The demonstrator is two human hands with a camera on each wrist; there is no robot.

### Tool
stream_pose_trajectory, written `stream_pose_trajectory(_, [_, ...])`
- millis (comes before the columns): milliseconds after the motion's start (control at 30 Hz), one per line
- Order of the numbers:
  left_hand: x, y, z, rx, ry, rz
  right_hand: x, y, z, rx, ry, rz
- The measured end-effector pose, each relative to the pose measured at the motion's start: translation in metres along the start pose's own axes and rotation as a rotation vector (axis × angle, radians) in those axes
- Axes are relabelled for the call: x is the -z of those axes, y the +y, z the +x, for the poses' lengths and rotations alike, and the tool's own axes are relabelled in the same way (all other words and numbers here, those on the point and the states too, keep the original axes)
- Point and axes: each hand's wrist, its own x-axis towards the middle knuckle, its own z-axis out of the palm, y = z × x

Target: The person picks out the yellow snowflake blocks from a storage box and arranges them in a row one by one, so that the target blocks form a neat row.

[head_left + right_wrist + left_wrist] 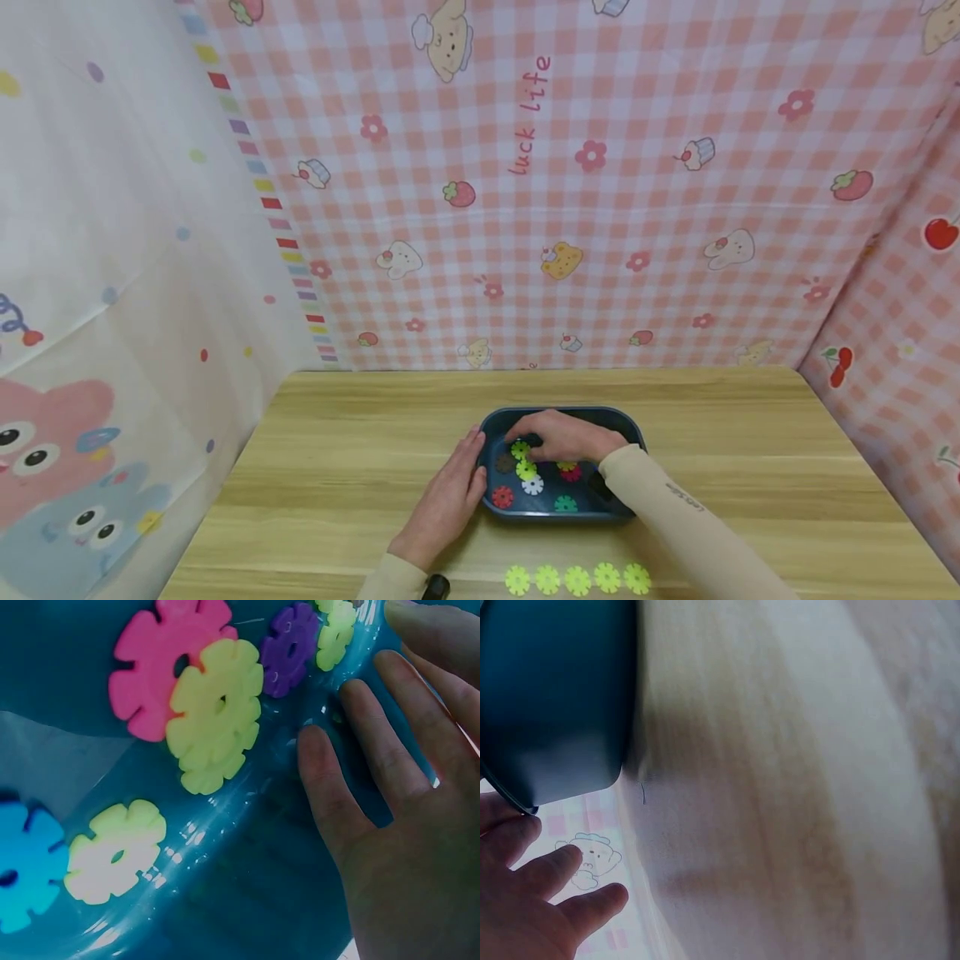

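Observation:
A dark blue tray (pixel 555 515) holds several flower-shaped plastic discs, among them yellow-green (pixel 526 470), white (pixel 532 485), red (pixel 502 497) and green (pixel 566 504) ones. My left hand (pixel 448 496) rests against the tray's left side with its fingers extended. Inside the tray, my right hand (pixel 566 436) reaches toward the yellow-green discs at the left. Its spread fingers lie near the tray wall in the right wrist view, beside a yellow-green disc (pixel 335 634) and a purple disc (pixel 289 649). No disc shows in its grasp.
In front of the tray, several yellow-green discs (pixel 577 580) lie in a row on the wooden table (pixel 360 442). A pink checkered cloth (pixel 525 217) hangs behind the table, with a white patterned cloth (pixel 150 275) on the left.

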Motion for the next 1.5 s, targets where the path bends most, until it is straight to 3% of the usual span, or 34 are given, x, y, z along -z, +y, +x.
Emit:
stream_pose_trajectory(500, [-0.001,-0.002,-0.001,-0.01,0.012,-0.013,-0.005,0.002,-0.002,-0.022,0.0,-0.033])
stream_pose_trajectory(1033, [0.0,-0.001,-0.001,-0.017,0.017,-0.012,-0.015,0.011,-0.005,0.064,0.043,-0.106])
stream_pose_trajectory(1500, [0.0,0.0,-0.001,0.005,-0.011,-0.012,-0.017,0.007,-0.006,-0.014,0.04,-0.099])
